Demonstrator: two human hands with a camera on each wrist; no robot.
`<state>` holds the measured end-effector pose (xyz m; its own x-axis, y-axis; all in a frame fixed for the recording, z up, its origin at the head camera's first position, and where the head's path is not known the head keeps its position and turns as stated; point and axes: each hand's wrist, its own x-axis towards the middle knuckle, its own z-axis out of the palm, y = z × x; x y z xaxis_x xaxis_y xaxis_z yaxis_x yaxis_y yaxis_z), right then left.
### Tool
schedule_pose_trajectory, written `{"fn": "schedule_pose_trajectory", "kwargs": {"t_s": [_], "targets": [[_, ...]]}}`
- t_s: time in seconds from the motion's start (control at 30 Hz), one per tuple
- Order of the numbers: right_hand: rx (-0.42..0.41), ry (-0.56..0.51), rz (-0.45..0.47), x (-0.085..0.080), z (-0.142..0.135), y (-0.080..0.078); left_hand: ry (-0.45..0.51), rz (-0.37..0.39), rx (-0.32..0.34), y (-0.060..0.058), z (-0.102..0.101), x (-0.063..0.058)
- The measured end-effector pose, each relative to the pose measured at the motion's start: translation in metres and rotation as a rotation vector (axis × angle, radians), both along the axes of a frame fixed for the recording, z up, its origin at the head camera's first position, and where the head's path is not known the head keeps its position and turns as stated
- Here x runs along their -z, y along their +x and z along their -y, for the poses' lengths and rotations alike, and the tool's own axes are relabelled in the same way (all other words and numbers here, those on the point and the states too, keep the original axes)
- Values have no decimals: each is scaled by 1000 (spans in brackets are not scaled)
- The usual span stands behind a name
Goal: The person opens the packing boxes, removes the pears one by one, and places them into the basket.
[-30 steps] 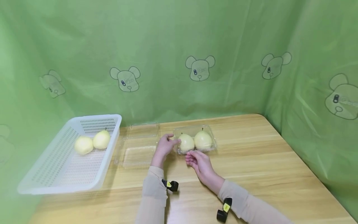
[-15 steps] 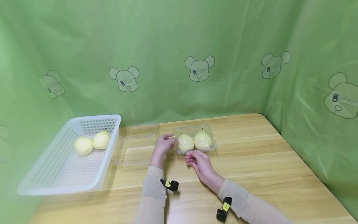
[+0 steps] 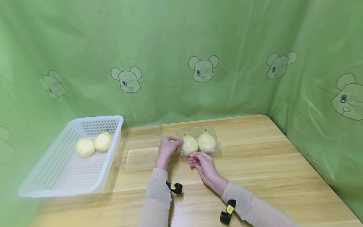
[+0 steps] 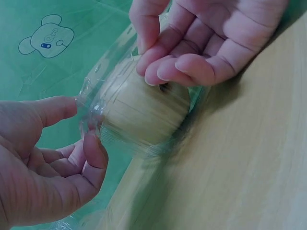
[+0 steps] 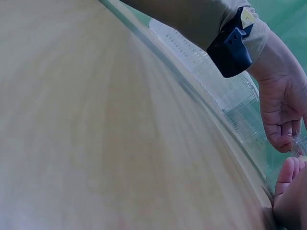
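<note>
A clear plastic clamshell box (image 3: 195, 128) stands on the wooden table, its lid down over two pale yellow pears, the left pear (image 3: 190, 145) and the right pear (image 3: 206, 142). My left hand (image 3: 167, 148) pinches the box's left edge between thumb and fingers. At the front rim, my right hand (image 3: 204, 164) pinches the edge near the left pear, its other fingers curled in. The left wrist view shows both hands close around one end of the box, a pear (image 4: 144, 110) visible through the plastic. In the right wrist view the box is mostly hidden behind the fingers.
Left of the box lies another clear clamshell (image 3: 141, 154), spread flat with its lid opened back. A white perforated basket (image 3: 97, 186) with two more pears (image 3: 94, 144) stands at the far left. Green curtain (image 3: 170, 37) hangs behind and along the right side of the table (image 3: 255, 176).
My left hand's fingers have drawn closer together at the box's left edge. My right hand stays at the front rim. Box and pears hold nearly the same place.
</note>
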<state>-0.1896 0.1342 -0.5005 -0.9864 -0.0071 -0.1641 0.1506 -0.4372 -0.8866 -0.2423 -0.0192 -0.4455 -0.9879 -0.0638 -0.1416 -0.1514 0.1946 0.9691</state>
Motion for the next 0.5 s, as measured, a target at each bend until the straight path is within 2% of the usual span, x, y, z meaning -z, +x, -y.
{"fn": "schedule_pose_trajectory", "kwargs": {"t_s": [0.3,0.5], "targets": [[9,2,2,-1,2,0,18,-30,17,-1,0,0],[5,-5,-2,0,2,0,44,-20,28,1,-1,-1]]}}
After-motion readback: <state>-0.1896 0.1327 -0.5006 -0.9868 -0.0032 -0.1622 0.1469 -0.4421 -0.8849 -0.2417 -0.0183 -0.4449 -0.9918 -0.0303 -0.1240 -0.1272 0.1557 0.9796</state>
